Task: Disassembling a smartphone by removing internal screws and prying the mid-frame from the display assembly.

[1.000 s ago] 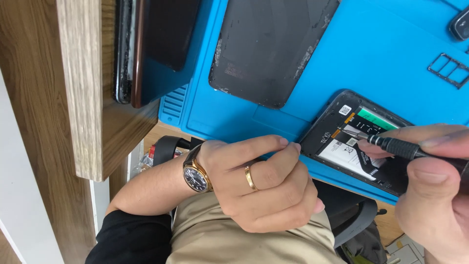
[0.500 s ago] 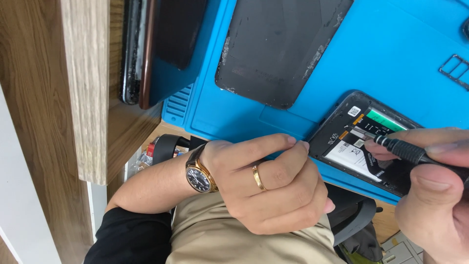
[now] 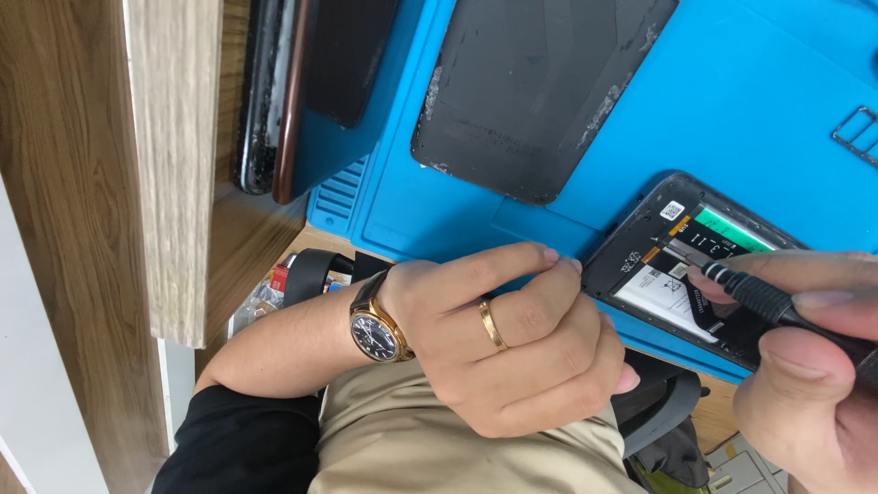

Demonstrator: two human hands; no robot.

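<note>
right hand (image 3: 814,366) — cut off by frame edge

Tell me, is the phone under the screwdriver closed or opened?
Opened: the phone shows its battery and inner parts, and a dark back cover lies apart on the blue mat.

One opened phone (image 3: 700,265), one back cover (image 3: 540,87) — one screwdriver (image 3: 777,306), two hands.

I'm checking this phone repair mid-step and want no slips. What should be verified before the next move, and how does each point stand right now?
1. Screwdriver gripped firmly in the right hand: ok.
2. Tip seated on a screw inside the opened phone: cannot tell, too small.
3. Left hand steadying the phone's edge: ok, fingertips touch it.
4. Phone lying fully on the blue mat: ok.
5. Removed back cover apart from the phone: ok.
6. Loose screws accounted for: cannot tell.
</note>
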